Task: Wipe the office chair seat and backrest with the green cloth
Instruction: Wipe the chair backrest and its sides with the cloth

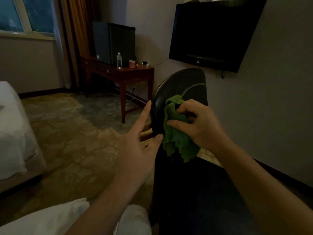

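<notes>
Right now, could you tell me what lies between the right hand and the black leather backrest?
The crumpled green cloth, which the right hand grips against the black leather backrest; head view.

Dim indoor view, warm in tone and low in contrast. Weak blue daylight shows at the window (pixel 25 16), far left; the sill below it is pale. The lightest areas are the bed (pixel 11 133) at the left and the white fabric (pixel 50 217) at the near edge. The television (pixel 211 34) and office chair (pixel 177 85) are near-black masses with little detail, with a faint sheen on the chair's left rim. The green cloth (pixel 176 138) is the one saturated colour. The left hand (pixel 135 146) and right hand (pixel 199 126) are evenly lit and soft-edged. The carpet (pixel 76 133) pattern is smeared. Wide-angle bending tilts the television and the right wall.
</notes>
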The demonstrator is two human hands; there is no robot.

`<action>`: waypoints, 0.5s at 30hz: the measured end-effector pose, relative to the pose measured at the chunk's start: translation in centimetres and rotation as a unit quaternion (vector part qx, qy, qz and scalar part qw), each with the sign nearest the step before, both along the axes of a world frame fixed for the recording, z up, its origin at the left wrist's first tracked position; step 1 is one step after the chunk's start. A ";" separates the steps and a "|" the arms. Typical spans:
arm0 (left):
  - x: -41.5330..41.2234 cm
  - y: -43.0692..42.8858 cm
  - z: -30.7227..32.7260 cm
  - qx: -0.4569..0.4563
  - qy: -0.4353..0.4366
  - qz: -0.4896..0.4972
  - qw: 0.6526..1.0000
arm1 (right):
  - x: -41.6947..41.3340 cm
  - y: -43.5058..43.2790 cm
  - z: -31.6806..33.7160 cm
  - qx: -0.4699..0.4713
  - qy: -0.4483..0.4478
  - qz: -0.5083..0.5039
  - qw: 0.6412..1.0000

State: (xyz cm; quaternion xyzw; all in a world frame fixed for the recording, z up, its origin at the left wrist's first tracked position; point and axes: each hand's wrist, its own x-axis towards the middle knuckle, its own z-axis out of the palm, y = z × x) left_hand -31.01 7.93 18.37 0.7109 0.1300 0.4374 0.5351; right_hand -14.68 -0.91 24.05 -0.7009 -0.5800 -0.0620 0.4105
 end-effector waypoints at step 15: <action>0.8 0.7 0.9 0.001 -0.010 0.008 1.000 | 0.6 0.6 -0.1 0.012 -0.023 0.002 1.000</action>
